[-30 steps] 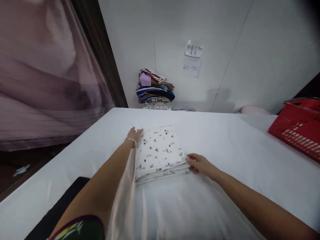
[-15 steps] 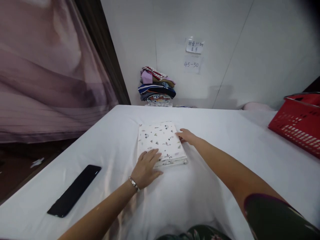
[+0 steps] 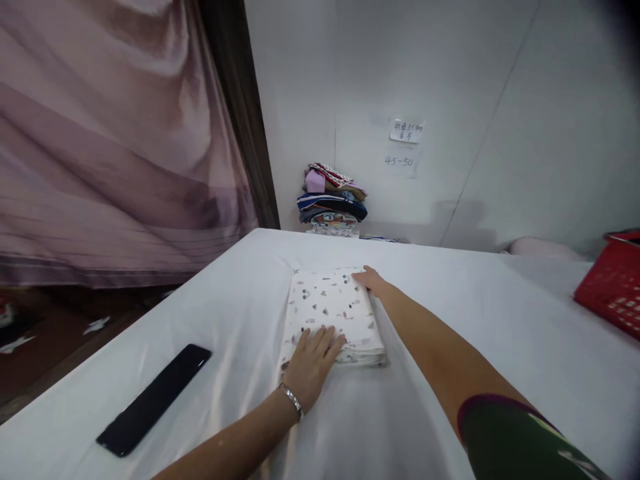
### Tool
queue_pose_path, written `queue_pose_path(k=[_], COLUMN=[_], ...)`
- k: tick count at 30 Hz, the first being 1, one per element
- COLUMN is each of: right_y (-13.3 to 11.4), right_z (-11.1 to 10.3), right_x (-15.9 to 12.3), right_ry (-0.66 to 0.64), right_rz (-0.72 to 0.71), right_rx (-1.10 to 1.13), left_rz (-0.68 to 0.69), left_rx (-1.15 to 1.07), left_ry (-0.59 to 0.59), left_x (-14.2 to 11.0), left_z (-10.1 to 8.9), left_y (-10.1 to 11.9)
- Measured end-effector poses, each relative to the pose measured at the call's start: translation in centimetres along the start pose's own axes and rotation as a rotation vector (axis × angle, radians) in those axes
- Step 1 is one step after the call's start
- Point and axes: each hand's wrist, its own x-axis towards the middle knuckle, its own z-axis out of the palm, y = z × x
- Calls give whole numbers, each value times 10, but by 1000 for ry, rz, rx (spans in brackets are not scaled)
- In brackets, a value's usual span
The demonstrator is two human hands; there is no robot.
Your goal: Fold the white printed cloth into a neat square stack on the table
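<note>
A neatly folded white cloth with small scattered prints lies on the white-covered table, its stacked layers showing along the near edge. My left hand rests flat on the cloth's near left part, palm down with the fingers stretched out. A metal bracelet circles that wrist. Reaching farther, my right hand touches the cloth's far right corner. One digit lies over the top and the others run along the edge, spread apart and partly hidden.
A black phone-like slab lies at the left of the table. Folded fabrics are stacked by the back wall, below handwritten papers. A red basket stands at the right edge, and a pink curtain hangs left.
My right hand has moved from the cloth's right side up to its far corner. My left hand has shifted slightly right along the near edge. The view has tilted upward and turned left.
</note>
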Motion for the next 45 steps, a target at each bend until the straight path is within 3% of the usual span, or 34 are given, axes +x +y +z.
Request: queue_pose_path(k=[6, 11, 16, 20, 25, 27, 29, 32, 35, 41, 45], right_y=[-2, -7, 6, 49, 105, 113, 111, 98, 83, 72, 67], right_z=[2, -3, -51, -106, -143, -149, -152, -146, -122, -48, -27], right_x=[22, 22, 7, -29, -86, -99, -105, -111, -127, -166, -168], right_ry=[-47, -64, 29, 191, 325, 309, 305, 413, 425, -3, -91], right_rz=[36, 21, 33, 93, 176, 185, 167, -3, -330, -842, -915], right_rx=[23, 68, 140, 180, 241, 184, -5, -460, -683, -621, -657], left_rz=[1, 53, 141, 161, 104, 40, -108, -529, -839, -928, -930], left_rx=[-36, -57, -74, -126, -297, -408, -542, -862, -1204, -1563, -1564], left_ry=[-18, 4, 20, -4, -6, 26, 77, 104, -2, -193, -210], left_x=[-1, -5, 14, 57, 97, 98, 92, 75, 57, 45, 45], left_z=[-2, 1, 5, 23, 44, 44, 40, 29, 19, 11, 14], left_y=[2, -7, -44, -74, -64, -56, -50, -41, -24, 18, 28])
